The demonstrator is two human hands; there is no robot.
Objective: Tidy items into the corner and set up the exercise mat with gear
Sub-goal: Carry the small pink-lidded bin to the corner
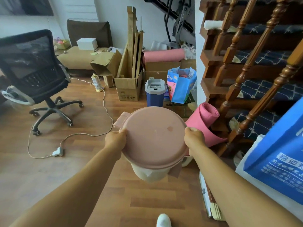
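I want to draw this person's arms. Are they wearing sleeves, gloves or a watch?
No sleeves show: both arms are bare all the way to the bottom of the picture. The left hand and the right hand have no gloves, and neither wrist has a watch or bracelet. The fingers are mostly hidden, so I cannot tell about rings.

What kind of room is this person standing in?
Likely a cluttered home room beside stairs: a black mesh office chair, open brown cardboard boxes, and a dark wooden staircase with blue carpet.
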